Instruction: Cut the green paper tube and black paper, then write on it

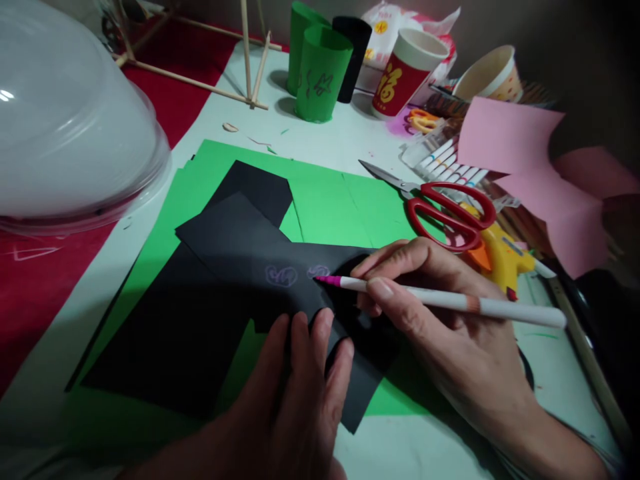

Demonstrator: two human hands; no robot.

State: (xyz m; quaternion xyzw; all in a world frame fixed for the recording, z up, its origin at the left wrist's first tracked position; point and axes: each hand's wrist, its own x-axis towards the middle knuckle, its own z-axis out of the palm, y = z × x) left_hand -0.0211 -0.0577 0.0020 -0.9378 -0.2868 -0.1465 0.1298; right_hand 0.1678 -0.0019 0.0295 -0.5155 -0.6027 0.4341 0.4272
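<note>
My right hand (435, 313) is closed around a white marker (430, 297) with a magenta tip. That tip touches a sheet of black paper (240, 230), beside two small purple outlined drawings (281, 275). My left hand (300, 373) lies with its fingers stretched out, the fingertips resting on the black paper's lower edge. More black pieces (175, 333) lie under and around this sheet, on top of green paper (340, 200). Part of the black paper is hidden beneath my right hand.
Red-handled scissors (447, 207) and a yellow glue gun (503, 257) lie at the right. Behind stand green paper cylinders (323, 73), a red and white paper cup (405, 73) and a marker set (450, 160). Pink paper (510, 137) sticks up. Stacked plastic bowls (75, 127) fill the left.
</note>
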